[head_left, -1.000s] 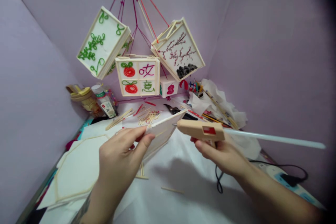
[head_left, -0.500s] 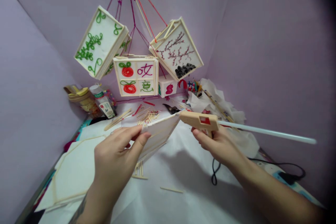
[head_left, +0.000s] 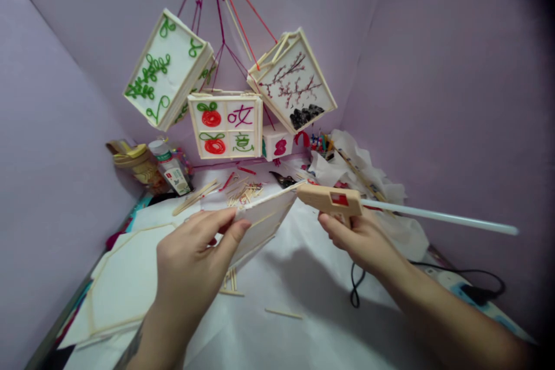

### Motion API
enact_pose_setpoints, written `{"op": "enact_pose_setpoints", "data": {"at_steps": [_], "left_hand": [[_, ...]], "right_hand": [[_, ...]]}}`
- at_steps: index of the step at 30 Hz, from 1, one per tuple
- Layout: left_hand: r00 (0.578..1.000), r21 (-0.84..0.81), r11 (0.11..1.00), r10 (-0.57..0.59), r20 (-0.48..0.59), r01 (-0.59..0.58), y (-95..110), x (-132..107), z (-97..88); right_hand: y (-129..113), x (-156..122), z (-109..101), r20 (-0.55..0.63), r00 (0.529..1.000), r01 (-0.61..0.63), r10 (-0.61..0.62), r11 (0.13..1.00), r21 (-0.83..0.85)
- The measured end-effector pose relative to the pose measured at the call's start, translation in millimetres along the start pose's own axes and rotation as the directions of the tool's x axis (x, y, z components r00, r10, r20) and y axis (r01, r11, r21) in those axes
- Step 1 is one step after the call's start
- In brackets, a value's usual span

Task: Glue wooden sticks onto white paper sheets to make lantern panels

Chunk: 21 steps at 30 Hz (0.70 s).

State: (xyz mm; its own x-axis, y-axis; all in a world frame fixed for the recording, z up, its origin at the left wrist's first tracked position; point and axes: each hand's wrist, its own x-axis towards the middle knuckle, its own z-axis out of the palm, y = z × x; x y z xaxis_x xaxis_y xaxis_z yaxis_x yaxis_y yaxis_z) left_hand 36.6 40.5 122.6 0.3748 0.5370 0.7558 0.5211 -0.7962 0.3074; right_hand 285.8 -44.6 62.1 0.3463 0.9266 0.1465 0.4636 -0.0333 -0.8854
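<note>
My left hand [head_left: 197,254] pinches a white paper panel framed in thin wooden sticks [head_left: 266,217], holding it tilted above the table. My right hand [head_left: 359,237] grips a tan hot glue gun [head_left: 332,199] with a red switch. A long pale glue stick [head_left: 437,217] juts out of its back to the right. The gun's nozzle touches the panel's upper right corner.
Several decorated paper lanterns [head_left: 225,121] hang on red strings. A hexagonal framed panel [head_left: 121,277] lies at left. Loose sticks [head_left: 243,191], scissors [head_left: 281,179], a glue bottle [head_left: 171,167], crumpled paper [head_left: 368,173] and a black cord [head_left: 477,286] clutter the white-covered table [head_left: 303,277].
The glue gun moved up and left until its nozzle met the panel's corner; my left hand shifted slightly left. Since half a second ago almost nothing moved.
</note>
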Motion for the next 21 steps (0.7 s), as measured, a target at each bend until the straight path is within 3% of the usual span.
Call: {"op": "enact_pose_setpoints", "data": {"at_steps": [14, 21], "left_hand": [[1.0, -0.005, 1.0, 0.023, 0.0, -0.023, 1, 0, 0.0], [1.0, -0.015, 1.0, 0.014, 0.001, -0.013, 0, -1, 0.5]], "right_hand": [[4, 1, 1, -0.004, 1.0, -0.008, 0.008, 0.999, 0.04], [-8, 2, -1, -0.004, 1.0, -0.001, 0.001, 1.0, 0.028]]}}
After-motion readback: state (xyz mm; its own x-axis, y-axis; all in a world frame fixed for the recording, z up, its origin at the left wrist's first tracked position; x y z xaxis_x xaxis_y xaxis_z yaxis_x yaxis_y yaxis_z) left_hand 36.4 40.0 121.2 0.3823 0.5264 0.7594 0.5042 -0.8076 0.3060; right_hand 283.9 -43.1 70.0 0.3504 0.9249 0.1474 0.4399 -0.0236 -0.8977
